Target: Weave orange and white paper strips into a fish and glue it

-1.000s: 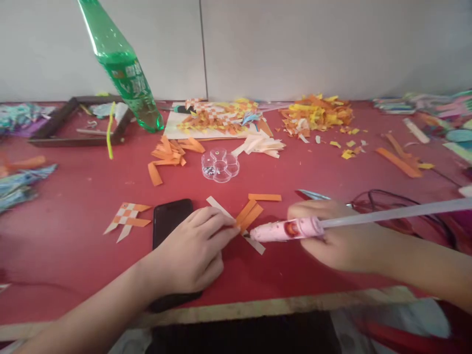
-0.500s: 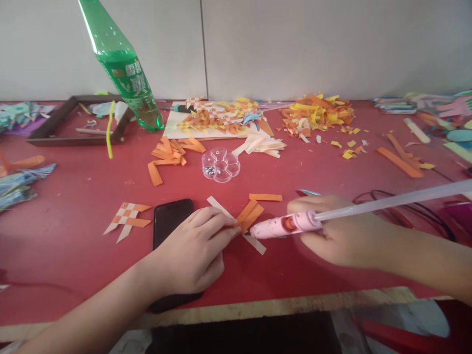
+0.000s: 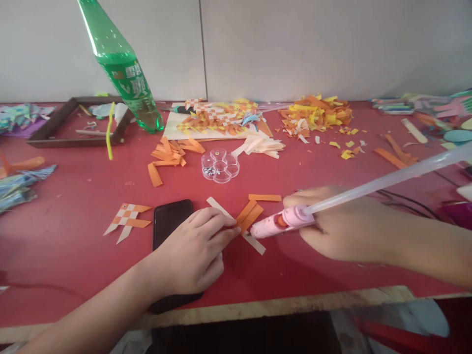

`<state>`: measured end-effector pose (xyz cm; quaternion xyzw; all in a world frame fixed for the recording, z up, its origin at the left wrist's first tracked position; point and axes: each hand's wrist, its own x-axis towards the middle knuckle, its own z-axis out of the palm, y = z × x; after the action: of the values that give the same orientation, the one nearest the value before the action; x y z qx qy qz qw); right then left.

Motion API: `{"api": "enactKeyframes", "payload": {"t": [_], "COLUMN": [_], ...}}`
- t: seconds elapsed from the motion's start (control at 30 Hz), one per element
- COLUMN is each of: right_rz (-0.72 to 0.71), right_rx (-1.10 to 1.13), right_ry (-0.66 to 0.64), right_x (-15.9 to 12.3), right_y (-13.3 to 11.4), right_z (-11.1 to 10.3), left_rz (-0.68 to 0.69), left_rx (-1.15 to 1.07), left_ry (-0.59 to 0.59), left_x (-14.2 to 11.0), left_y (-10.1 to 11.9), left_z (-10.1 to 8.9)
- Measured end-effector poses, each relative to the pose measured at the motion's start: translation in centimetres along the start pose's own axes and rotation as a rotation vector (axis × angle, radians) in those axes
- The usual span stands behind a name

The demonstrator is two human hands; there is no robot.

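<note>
Nearly closed, the left hand's grip (image 3: 195, 246) has its thumb and forefinger down on the near-left end of two orange paper strips (image 3: 250, 216), which lie slantwise across a thin white paper strip (image 3: 257, 245). They sit around the middle of the red bench (image 3: 110, 275), nearer its near edge than its far one. The right hand's grip (image 3: 341, 226) is curled round a pink plastic glue gun (image 3: 271, 223) with a long translucent glue stick (image 3: 372, 187) in its back. Its dark nozzle is just beside the pinched end; whether it touches the paper, I can't tell from here.

Over the last second, the glue stick's tail has swung up towards the bench's far edge as the right wrist turned, while nozzle and left fingers have barely moved. I'd take that as a change of angle only, with the work held at the same join.

One loose orange strip (image 3: 264, 197) lies just beyond. Towards the left edge, a black phone (image 3: 171, 221) is partly under the left hand, and past it lies an orange-and-white woven paper fish (image 3: 127, 217). Farther back is a clear flower-shaped plastic tray (image 3: 232, 168), between orange strips (image 3: 167, 152) and pale strips (image 3: 263, 145). Along the far edge are a green plastic bottle (image 3: 125, 78), to the left, and a yellow-and-orange scrap heap (image 3: 320, 113), right of centre.
</note>
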<state>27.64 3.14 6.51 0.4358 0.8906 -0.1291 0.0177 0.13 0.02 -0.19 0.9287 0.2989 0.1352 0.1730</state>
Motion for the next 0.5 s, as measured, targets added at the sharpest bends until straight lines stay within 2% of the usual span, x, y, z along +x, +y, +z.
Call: {"api": "enactKeyframes", "payload": {"t": [0.23, 0.3, 0.37, 0.43, 0.5], "right_rz": [-0.104, -0.107, -0.026, 0.133, 0.209], "right_rx": [-0.068, 0.022, 0.13, 0.215, 0.37], "right_ry": [-0.046, -0.073, -0.062, 0.047, 0.208], "right_x": [0.8, 0.8, 0.8, 0.7, 0.7], "right_y": [-0.9, -0.2, 1.4, 3.6, 6.2], "right_z": [-1.4, -1.9, -2.3, -2.4, -1.9], "left_rz": [-0.007, -0.013, -0.019, -0.016, -0.003], "left_rx": [0.003, -0.003, -0.01, -0.007, 0.004], "left_ry": [-0.009, -0.009, -0.018, -0.015, 0.004], "left_x": [-0.1, -0.1, 0.0, 0.0, -0.1], "left_y": [0.0, 0.0, 0.0, -0.1, -0.2], "left_z": [0.0, 0.0, 0.0, 0.0, 0.1]}}
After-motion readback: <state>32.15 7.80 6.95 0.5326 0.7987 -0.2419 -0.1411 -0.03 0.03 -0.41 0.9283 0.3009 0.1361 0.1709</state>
